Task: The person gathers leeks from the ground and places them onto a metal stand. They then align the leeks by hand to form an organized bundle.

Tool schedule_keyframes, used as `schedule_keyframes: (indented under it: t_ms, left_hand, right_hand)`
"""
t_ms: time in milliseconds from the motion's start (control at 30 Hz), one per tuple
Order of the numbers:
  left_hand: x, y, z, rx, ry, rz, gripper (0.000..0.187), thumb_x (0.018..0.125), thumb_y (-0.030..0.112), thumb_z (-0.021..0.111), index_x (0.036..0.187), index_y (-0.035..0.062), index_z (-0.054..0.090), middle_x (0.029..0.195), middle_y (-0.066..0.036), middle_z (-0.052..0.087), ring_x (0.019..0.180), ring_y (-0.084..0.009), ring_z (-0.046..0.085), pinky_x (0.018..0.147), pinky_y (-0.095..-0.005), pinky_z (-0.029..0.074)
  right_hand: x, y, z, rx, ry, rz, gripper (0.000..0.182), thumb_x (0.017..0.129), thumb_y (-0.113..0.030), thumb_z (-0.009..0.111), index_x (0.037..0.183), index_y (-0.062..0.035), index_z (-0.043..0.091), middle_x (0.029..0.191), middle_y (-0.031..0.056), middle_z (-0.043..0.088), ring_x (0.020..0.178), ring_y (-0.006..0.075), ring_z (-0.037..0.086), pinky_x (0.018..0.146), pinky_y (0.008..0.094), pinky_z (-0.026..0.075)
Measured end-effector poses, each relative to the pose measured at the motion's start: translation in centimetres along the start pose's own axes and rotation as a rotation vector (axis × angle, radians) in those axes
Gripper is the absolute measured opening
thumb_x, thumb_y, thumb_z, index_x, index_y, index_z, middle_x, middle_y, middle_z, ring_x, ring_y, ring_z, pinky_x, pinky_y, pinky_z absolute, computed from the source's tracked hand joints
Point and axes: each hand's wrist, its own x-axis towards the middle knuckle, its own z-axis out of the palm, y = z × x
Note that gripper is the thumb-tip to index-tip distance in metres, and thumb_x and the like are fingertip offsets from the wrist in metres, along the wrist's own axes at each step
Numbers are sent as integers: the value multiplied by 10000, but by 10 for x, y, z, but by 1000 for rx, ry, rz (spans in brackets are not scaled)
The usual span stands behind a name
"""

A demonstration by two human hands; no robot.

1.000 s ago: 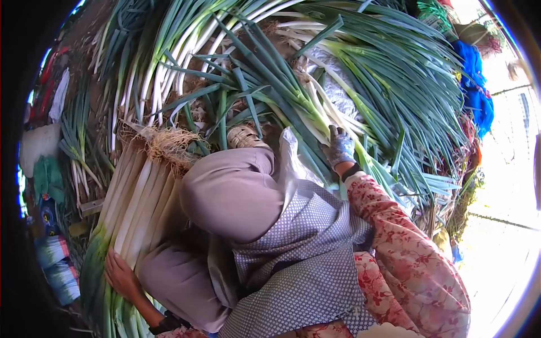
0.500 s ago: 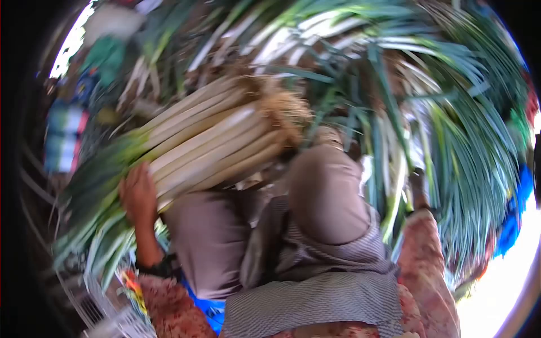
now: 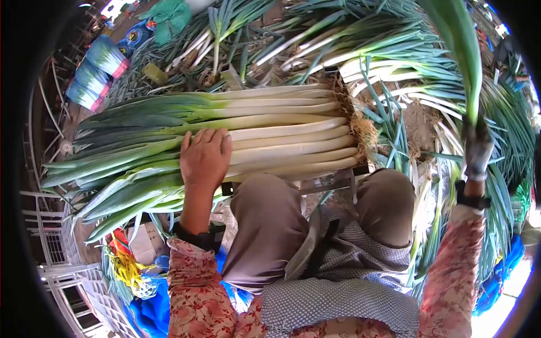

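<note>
A row of leeks lies side by side in front of my knees, white stalks and roots to the right, green leaves to the left. My bare left hand rests flat on the row where white turns to green, fingers stretched out. Off to the right, my gloved right hand is closed around a single leek, whose broad green part rises toward the top of the view. The glove hides the gripped part, and I cannot see its lower end clearly.
A low frame supports the row. Loose leeks cover the ground behind and to the right. White crates and yellow ties lie at lower left; striped bundles and a green bag stand at upper left.
The view has turned and sharpened; the row of leeks now lies nearly level. My right hand has come up holding a leek. My left hand still rests on the row, nearer the white stalks.
</note>
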Motion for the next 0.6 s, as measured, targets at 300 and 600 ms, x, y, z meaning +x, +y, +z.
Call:
schedule_keyframes:
  t_ms: [300,600]
  left_hand:
    - [1,1,-2,-54,-12,-1,351,938,334,436,1117,113,643,1129,-63,638,1130,-228,549,1039,-441,323]
    - [2,4,-7,-82,31,12,265,887,234,513,1050,43,595,1017,-156,647,984,-313,602,965,-439,409]
  right_hand:
    - [45,-306,152,1092,-692,-352,276,897,-174,552,1149,-68,588,961,115,638,799,186,621,639,290,530]
    - [-99,-323,272,340,-813,-593,329,826,-277,610,1125,-140,601,937,158,653,877,369,626,760,461,496]
